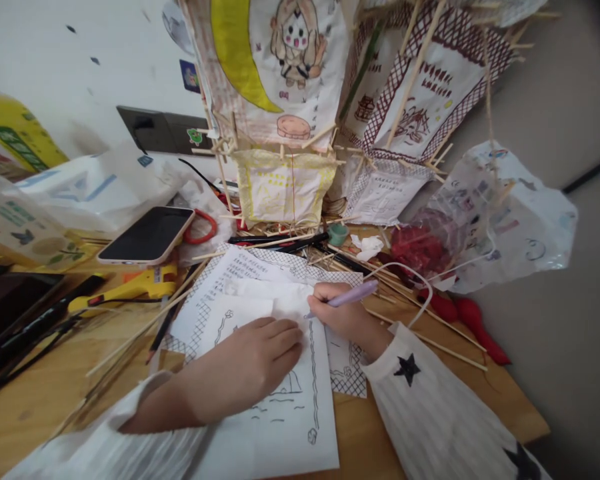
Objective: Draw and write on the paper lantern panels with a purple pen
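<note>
In my right hand [335, 310] is a purple pen [355, 293], its tip at the upper right part of a white drawing sheet [325, 440]. My left hand [250, 363] lies flat over the middle of that sheet, fingers side by side, holding nothing. Wavy lines with small flower shapes run down the sheet's sides, and a boat shape and short wave strokes show beside the left hand. Underneath lie other papers [347, 377] with cross-hatched borders and handwriting. The left hand and forearm hide part of the drawing.
Decorated paper panels on stick frames [280, 73] stand at the back. A phone [147, 233], a yellow glue gun [130, 290] and thin sticks [425, 340] lie around the papers. At right are a plastic bag [520, 220] and a red object [480, 327].
</note>
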`<act>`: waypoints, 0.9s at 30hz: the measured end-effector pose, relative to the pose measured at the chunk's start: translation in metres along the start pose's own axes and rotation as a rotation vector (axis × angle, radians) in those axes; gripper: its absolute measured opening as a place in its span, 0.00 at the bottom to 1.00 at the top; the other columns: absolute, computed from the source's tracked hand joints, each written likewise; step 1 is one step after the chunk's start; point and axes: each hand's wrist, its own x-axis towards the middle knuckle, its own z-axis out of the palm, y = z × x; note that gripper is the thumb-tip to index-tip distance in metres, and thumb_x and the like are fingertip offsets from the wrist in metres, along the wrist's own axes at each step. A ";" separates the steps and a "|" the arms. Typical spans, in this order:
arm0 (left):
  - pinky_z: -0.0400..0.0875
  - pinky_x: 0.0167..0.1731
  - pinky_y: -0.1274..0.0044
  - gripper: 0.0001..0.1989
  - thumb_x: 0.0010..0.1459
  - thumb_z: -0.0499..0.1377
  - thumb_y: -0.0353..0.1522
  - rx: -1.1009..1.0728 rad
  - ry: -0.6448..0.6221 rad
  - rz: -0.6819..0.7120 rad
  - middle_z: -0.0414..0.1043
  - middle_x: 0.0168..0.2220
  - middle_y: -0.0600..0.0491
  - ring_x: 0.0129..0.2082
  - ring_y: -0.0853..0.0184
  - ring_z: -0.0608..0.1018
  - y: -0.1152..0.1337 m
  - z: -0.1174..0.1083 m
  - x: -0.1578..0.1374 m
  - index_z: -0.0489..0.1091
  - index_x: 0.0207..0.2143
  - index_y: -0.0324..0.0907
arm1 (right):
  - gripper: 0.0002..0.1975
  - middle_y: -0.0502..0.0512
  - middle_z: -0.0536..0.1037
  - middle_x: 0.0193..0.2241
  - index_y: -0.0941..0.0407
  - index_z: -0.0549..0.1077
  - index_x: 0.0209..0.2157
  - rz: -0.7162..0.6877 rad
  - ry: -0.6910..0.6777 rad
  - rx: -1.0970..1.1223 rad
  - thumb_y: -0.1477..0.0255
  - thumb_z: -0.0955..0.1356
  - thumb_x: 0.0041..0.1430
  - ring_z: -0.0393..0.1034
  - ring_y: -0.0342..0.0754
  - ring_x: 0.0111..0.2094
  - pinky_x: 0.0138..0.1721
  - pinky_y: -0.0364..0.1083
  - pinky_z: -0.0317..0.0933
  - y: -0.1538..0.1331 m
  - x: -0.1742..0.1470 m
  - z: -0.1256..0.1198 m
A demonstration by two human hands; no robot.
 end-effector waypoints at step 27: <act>0.71 0.41 0.66 0.12 0.63 0.46 0.24 0.002 -0.002 0.026 0.72 0.40 0.44 0.44 0.58 0.72 -0.001 0.000 0.000 0.69 0.40 0.34 | 0.16 0.43 0.52 0.14 0.55 0.51 0.14 0.022 0.000 0.057 0.74 0.61 0.50 0.50 0.39 0.18 0.20 0.40 0.44 -0.004 -0.002 -0.001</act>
